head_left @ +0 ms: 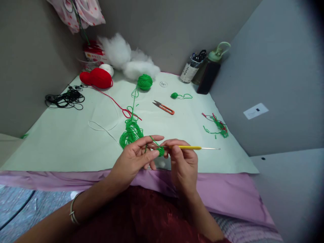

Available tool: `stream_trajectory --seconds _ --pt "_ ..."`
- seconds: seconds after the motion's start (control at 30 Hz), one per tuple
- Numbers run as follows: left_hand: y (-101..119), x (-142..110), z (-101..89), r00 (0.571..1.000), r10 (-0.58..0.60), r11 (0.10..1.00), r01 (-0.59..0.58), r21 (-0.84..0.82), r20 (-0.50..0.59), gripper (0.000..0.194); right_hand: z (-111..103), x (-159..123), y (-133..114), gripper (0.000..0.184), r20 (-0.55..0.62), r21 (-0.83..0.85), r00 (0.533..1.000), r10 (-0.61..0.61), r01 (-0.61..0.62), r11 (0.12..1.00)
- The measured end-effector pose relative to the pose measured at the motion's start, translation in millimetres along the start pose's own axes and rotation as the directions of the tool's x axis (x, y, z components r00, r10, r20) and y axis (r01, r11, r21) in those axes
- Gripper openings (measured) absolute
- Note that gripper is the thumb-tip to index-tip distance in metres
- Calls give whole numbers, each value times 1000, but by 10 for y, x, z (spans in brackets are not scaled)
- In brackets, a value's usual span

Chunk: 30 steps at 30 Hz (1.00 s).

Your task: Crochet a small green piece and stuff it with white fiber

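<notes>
My left hand (135, 157) pinches a small green crochet piece (160, 151) between thumb and fingers, with a green strand running over its forefinger. My right hand (182, 161) grips a yellow-handled crochet hook (188, 147), whose tip reaches into the green piece and whose metal end points right. Both hands hover over the near edge of a pale green sheet (63, 141). A loose heap of green yarn (131, 131) lies just beyond my left hand, trailing back to a green yarn ball (144, 82).
Orange-handled thread snips (164, 107) lie mid-sheet. A red yarn ball (97, 78), white stuffing (126, 57), black cord (64, 98), a small green ball (174, 95), yarn scraps (219, 126), a jar (189, 69) and a dark bottle (209, 72) stand around. Grey walls close in on both sides.
</notes>
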State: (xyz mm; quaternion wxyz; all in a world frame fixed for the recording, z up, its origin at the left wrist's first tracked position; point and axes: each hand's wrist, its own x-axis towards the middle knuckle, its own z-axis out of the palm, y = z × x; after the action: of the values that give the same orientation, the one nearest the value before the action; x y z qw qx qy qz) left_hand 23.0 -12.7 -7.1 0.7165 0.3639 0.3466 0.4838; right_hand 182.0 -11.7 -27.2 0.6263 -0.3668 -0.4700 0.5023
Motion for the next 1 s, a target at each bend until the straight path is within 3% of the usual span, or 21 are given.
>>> stream_trajectory --seconds 0.17,0.33,0.53,0.63,0.77,0.87,0.93,1.0 --pt "5 -4 -5 999 26 999 -24 36 -35 26 21 37 -41 17 -37 89 998 53 -50 995" --pt "67 -22 31 997 7 998 -2 64 -82 26 16 56 -61 20 -10 64 1000 18 -17 998" --pt "71 -34 18 993 24 993 -9 121 -119 28 -36 -26 -106 21 51 -140 992 -118 124 982" --pt "66 -50 24 987 55 987 -31 159 -152 26 -46 -78 -148 23 126 -325 956 -264 292 900" --pt "59 -69 48 978 91 976 -50 214 -188 28 -35 -105 -180 23 306 -495 846 -436 533 686" --pt "69 -68 61 972 104 976 -59 210 -211 33 -18 -108 -169 20 388 -565 771 -506 632 530" --pt "86 -66 64 970 111 979 -68 194 -218 39 -7 -111 -150 19 369 -566 776 -511 624 539" --pt "104 -68 60 971 103 981 -64 181 -217 42 1 -113 -130 20 302 -532 824 -479 563 632"
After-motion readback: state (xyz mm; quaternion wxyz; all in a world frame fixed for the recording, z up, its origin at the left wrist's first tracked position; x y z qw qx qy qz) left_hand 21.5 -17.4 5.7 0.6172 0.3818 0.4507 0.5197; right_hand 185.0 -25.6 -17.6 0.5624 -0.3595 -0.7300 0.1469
